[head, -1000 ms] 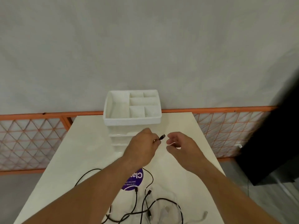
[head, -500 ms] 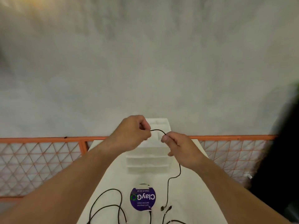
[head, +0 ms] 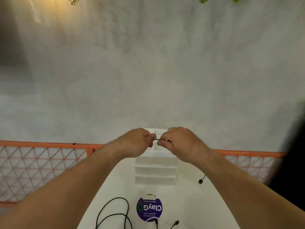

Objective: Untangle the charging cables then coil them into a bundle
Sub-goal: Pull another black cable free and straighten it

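Both hands [head: 134,142] pinching black cable [head: 158,139]

White table [head: 198,204] carries: a white drawer organizer [head: 156,172] at its far end; a round purple sticker [head: 149,208] nearer, marked "ClayGo"; black cable loops [head: 113,212] left of the sticker; loose cable plugs [head: 176,222] at the near edge.
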